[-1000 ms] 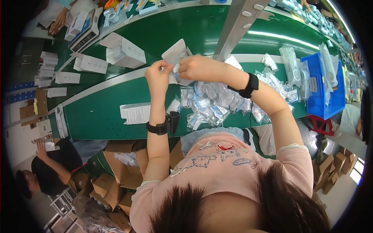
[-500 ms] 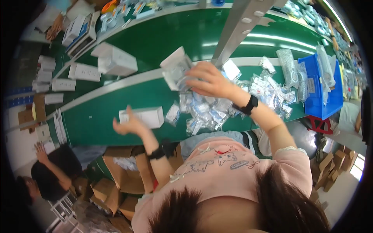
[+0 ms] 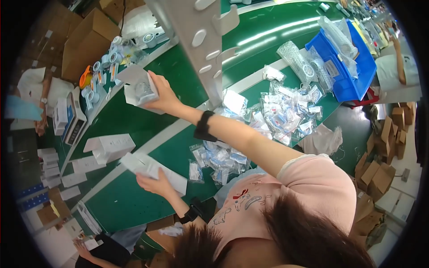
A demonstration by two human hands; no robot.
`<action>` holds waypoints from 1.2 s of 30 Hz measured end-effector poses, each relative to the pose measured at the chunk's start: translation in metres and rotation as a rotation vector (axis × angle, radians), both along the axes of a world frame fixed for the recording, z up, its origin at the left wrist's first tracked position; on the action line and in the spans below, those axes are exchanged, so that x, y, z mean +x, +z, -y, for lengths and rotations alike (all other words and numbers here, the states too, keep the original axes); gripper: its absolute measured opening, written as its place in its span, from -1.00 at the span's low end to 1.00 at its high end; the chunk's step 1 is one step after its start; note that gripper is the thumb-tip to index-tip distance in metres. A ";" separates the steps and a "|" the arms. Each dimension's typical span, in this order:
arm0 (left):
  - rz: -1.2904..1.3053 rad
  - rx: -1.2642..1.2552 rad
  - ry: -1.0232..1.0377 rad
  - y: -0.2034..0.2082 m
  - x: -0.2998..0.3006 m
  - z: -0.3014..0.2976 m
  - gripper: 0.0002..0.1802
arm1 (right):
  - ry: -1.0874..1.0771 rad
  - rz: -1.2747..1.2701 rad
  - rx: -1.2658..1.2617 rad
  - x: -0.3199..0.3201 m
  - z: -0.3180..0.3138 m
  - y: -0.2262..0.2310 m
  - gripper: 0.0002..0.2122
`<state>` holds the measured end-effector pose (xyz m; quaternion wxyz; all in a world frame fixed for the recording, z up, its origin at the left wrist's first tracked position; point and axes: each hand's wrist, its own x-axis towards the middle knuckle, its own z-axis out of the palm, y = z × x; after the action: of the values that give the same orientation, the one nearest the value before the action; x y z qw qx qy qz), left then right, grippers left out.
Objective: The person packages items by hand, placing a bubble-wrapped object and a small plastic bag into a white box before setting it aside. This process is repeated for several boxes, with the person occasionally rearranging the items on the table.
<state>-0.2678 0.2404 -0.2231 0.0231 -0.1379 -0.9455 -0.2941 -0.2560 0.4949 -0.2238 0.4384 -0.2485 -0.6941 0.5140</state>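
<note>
My right hand point(image 3: 166, 99) held a clear plastic packet backed with white card point(image 3: 140, 88) in a closed grip, raised at the upper left of the frame. My left hand point(image 3: 154, 183), lower left, gripped a flat white paper sleeve point(image 3: 154, 169) over the green tabletop point(image 3: 120, 201), beside a heap of clear packets point(image 3: 221, 158).
</note>
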 end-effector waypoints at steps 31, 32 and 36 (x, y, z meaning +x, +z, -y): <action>-0.015 -0.211 -0.507 0.015 -0.017 -0.019 -0.36 | -0.518 -0.177 -0.016 0.392 -0.065 0.064 -0.45; 0.085 -0.095 -0.577 0.033 -0.008 -0.021 -0.35 | -0.323 -0.285 -0.120 0.388 -0.048 0.065 -0.46; 0.256 0.150 -0.773 0.068 0.032 -0.028 -0.32 | 0.101 -0.755 -0.542 0.286 0.031 0.084 -0.51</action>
<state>-0.2360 0.2686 -0.1555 -0.1969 -0.4431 -0.7952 -0.3641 0.0305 0.4636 -0.1397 0.5539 -0.1158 -0.3379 0.7521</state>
